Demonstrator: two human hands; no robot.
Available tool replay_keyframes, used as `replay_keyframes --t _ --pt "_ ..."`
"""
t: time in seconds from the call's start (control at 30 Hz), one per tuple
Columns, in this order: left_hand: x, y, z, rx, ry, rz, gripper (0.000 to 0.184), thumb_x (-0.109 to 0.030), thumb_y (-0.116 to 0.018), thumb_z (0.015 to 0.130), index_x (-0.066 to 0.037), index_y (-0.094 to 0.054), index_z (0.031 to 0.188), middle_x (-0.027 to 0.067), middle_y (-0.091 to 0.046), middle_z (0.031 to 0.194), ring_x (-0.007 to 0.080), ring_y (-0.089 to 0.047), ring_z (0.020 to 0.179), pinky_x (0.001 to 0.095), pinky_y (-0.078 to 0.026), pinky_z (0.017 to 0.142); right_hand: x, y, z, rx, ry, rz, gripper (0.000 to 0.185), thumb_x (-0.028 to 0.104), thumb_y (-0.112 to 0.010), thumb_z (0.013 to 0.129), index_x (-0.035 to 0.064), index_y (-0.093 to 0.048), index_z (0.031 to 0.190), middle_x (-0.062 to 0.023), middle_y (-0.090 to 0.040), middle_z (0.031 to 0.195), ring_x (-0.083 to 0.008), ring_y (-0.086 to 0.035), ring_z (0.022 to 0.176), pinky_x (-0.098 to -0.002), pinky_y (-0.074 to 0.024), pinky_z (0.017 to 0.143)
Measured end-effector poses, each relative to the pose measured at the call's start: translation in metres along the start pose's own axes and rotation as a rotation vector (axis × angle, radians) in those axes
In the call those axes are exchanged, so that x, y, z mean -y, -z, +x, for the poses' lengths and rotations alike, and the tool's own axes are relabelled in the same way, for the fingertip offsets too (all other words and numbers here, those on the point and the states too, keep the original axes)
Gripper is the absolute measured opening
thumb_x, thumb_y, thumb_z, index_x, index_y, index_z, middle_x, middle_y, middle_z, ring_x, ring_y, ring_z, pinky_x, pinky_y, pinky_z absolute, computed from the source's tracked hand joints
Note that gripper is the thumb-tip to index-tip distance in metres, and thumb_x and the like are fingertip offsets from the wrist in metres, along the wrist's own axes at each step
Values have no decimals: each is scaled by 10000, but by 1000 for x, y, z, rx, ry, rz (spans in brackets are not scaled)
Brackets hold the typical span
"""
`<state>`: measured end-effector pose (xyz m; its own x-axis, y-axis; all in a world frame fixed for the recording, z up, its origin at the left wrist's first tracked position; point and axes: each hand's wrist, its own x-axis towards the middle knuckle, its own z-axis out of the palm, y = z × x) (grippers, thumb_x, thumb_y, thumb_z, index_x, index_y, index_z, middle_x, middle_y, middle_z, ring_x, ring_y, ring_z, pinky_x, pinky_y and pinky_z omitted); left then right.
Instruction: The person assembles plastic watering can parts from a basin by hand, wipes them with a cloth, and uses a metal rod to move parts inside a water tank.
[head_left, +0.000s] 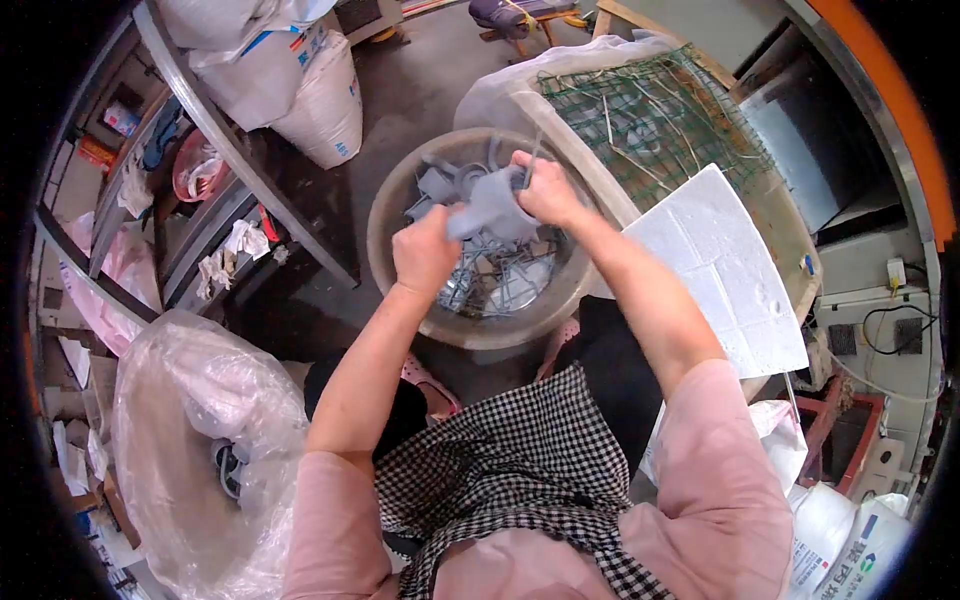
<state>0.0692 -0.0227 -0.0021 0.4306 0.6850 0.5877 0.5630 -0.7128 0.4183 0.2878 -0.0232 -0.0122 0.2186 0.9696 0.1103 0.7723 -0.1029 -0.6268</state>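
Above a large round basin (392, 270) I hold a grey moulded plastic part (492, 208), slightly smeared by motion. My left hand (425, 247) is closed on the part's left end. My right hand (547, 190) is closed at its right side, with a thin grey plastic strip (533, 160) sticking up by the fingers. Whether this strip joins the part I cannot tell. Inside the basin, similar grey parts (436, 186) lie toward the back, and many thin grey sticks (500, 285) are heaped nearer to me.
A clear plastic bag (205, 400) with some grey pieces inside stands open at lower left. To the right, green netting (650, 120) lies over a large tub beside a white foam sheet (715, 265). White sacks (320, 100) and a metal rack (230, 130) stand at upper left.
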Motion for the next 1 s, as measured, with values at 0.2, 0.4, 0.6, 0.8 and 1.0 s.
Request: replay_keyframes --t 0.2,0.4,0.6,0.8,1.0 --pt "0 -8 0 48 -21 66 273 -87 -704 634 -72 -488 800 118 -578 659 318 -604 626 414 -463 539 -12 0 8 103 97 27 330 192 -682 712 65 -580 999 -198 -630 878 -337 -609 820 -388 -461 709" --pt "8 -2 -3 103 150 98 247 -99 -696 685 -60 -484 804 153 -582 658 347 -606 657 444 -457 575 -17 44 1 399 -4 738 797 191 -770 699 107 -366 1381 -154 -479 1305 -242 -474 1176 -351 -396 963" --pt "10 -3 0 -42 79 37 208 -116 -678 753 -57 -479 735 152 -569 610 339 -599 598 432 -448 526 9 57 -5 436 221 595 799 273 -756 727 132 -351 1401 -119 -407 1375 -253 -366 1281 -387 -286 1067" --pt "6 1 4 -133 -15 10 214 -126 -662 791 -63 -476 706 137 -526 548 331 -567 525 415 -421 481 23 65 -9 494 355 452 869 291 -787 659 128 -361 1398 -95 -397 1377 -228 -361 1274 -343 -258 1078" --pt "10 2 4 -144 20 -24 210 -96 -665 769 -55 -469 704 145 -523 574 339 -564 551 416 -417 493 25 63 -10 481 347 580 859 333 -791 642 121 -395 1374 -110 -432 1360 -236 -400 1259 -361 -289 1073"
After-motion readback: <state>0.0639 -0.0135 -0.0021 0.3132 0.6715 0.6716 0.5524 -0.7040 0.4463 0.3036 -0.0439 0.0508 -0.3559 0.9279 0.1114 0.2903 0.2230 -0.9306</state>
